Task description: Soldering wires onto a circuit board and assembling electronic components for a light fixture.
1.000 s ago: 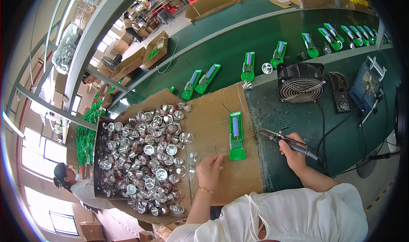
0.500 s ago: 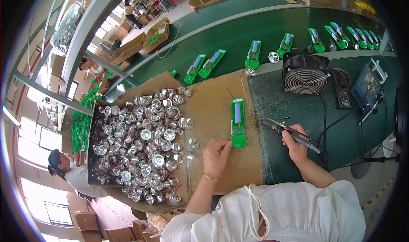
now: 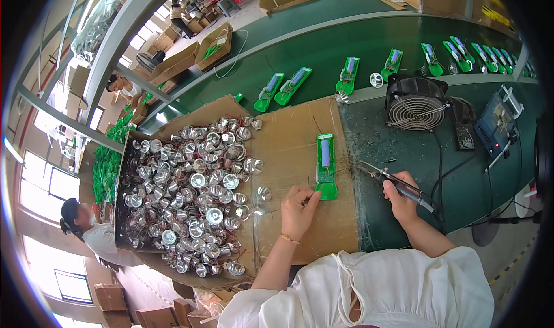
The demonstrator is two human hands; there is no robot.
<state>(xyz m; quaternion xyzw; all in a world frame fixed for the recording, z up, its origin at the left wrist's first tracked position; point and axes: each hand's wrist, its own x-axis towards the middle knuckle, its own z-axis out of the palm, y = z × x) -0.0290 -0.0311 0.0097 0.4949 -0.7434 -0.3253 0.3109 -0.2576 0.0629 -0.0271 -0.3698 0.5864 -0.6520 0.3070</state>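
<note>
On the cardboard sheet (image 3: pixel 288 131) lies an open green plastic housing (image 3: pixel 326 193) with a purple cylindrical battery cell (image 3: pixel 325 155), a small circuit board (image 3: pixel 324 176) and thin wires. My left hand (image 3: pixel 300 212) is closed beside its wide lower end, thumb at the corner; whatever the fingers pinch is too small to make out. In my right hand (image 3: pixel 399 198) is a soldering iron (image 3: pixel 412 193), its thin tip pointing left toward the housing, a short way off. Left of my left hand, a carton holds many shiny reflector cups (image 3: pixel 199 181) with wires.
Behind stands a black fan (image 3: pixel 416 105), with a blue soldering station (image 3: pixel 495 126) at the right. Several green housings (image 3: pixel 348 77) with cells line the green belt (image 3: pixel 231 91). Cables trail right of the iron. Other people sit at the left, one near a green pile (image 3: pixel 107 175).
The view has shifted slightly, moving the scene a little to the right. Both hands keep nearly the same places by the housing, and the iron stays in my right hand.
</note>
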